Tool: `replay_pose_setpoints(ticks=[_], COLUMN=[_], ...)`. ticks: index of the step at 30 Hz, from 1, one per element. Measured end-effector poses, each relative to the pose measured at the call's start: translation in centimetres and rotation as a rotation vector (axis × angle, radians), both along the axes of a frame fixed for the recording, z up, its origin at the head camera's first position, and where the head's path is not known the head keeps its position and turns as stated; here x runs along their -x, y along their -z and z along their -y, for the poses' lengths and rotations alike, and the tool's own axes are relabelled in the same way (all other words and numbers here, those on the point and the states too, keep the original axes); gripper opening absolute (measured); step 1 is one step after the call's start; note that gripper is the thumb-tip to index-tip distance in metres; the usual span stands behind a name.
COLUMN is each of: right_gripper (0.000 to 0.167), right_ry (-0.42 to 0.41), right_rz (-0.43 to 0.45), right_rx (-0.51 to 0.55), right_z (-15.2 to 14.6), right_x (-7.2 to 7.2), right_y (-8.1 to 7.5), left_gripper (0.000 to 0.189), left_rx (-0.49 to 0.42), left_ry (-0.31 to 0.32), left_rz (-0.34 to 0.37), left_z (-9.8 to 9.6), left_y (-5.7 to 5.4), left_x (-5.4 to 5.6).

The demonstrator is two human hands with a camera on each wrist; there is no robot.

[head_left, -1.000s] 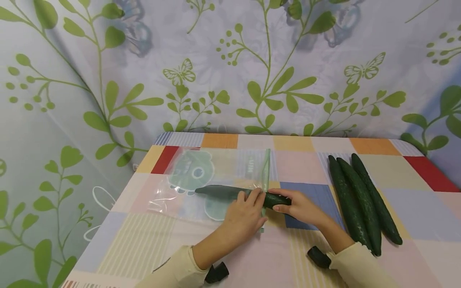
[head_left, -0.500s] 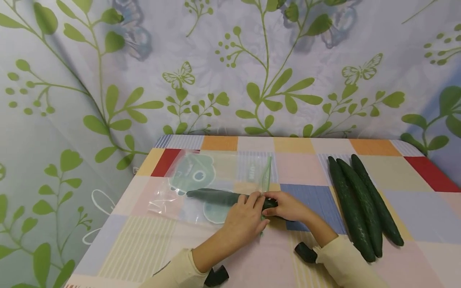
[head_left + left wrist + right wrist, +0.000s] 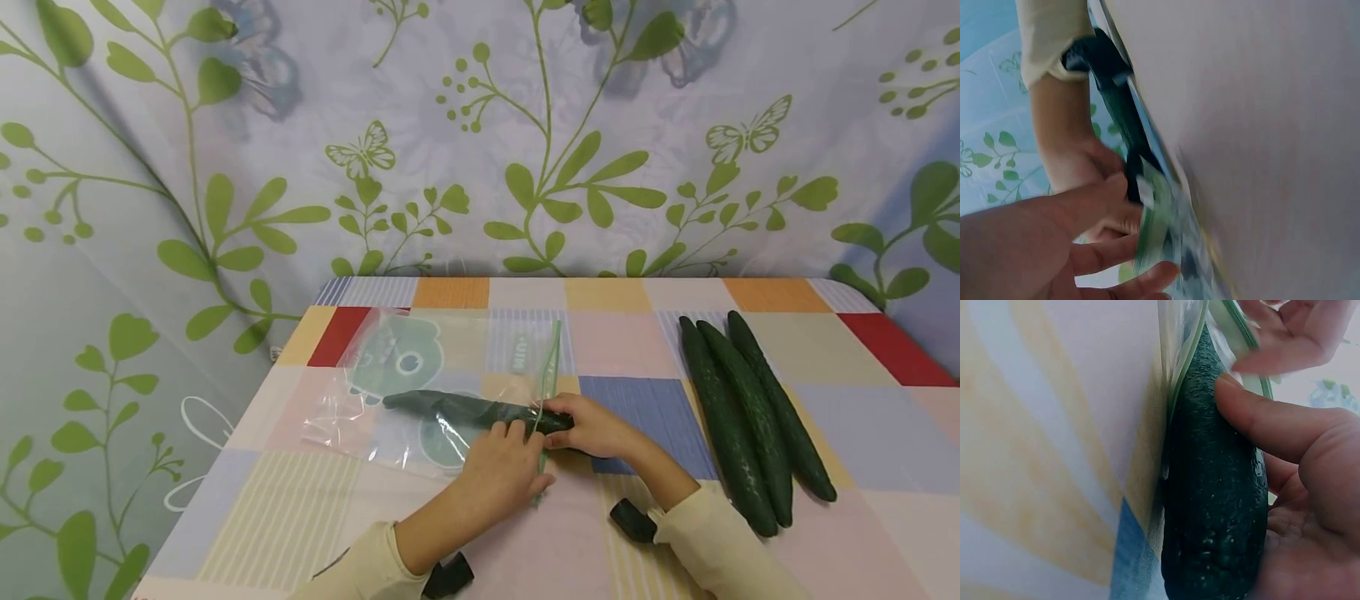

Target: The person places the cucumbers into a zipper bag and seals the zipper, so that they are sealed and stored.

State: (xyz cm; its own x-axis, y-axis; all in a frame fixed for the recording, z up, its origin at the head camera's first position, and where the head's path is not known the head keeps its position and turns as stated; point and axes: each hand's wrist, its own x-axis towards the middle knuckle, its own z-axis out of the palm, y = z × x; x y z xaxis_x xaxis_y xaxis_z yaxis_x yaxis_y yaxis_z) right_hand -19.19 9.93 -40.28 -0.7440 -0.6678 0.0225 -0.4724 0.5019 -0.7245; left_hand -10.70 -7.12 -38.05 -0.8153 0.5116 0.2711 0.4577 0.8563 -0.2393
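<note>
A dark green cucumber lies mostly inside a clear zip bag with a mint cartoon print. Its right end sticks out past the green zip edge. My right hand grips that end, with the thumb along the cucumber in the right wrist view. At the lower side of the bag's mouth, my left hand rests its fingers on the plastic. In the left wrist view the left hand's fingers lie fairly straight against the bag's edge, the thumb apart from them.
Several-coloured patchwork cloth covers the table. Three more cucumbers lie side by side on the right. Dark wrist devices sit by both sleeves. A leaf-patterned curtain hangs behind, and a white cord loops off the table's left side.
The cucumber has slid left, deeper into the bag, with my right hand following it. My left hand has shifted from on top of the cucumber down to its near side.
</note>
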Motion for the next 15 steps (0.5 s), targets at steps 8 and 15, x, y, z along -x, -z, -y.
replay_pose_setpoints(ticks=[8, 15], right_gripper=[0.049, 0.048], right_ry=[-0.021, -0.088], right_rz=[-0.077, -0.073], right_rx=[-0.042, -0.125], right_z=[-0.2, -1.4], right_x=[0.0, -0.1], right_y=[0.0, -1.0], left_gripper=[0.037, 0.049], left_rx=[-0.016, -0.004], left_ry=[0.019, 0.064], left_rz=[0.144, 0.170], left_z=[-0.3, -0.3], left_y=[-0.2, -0.5], left_x=[0.0, 0.0])
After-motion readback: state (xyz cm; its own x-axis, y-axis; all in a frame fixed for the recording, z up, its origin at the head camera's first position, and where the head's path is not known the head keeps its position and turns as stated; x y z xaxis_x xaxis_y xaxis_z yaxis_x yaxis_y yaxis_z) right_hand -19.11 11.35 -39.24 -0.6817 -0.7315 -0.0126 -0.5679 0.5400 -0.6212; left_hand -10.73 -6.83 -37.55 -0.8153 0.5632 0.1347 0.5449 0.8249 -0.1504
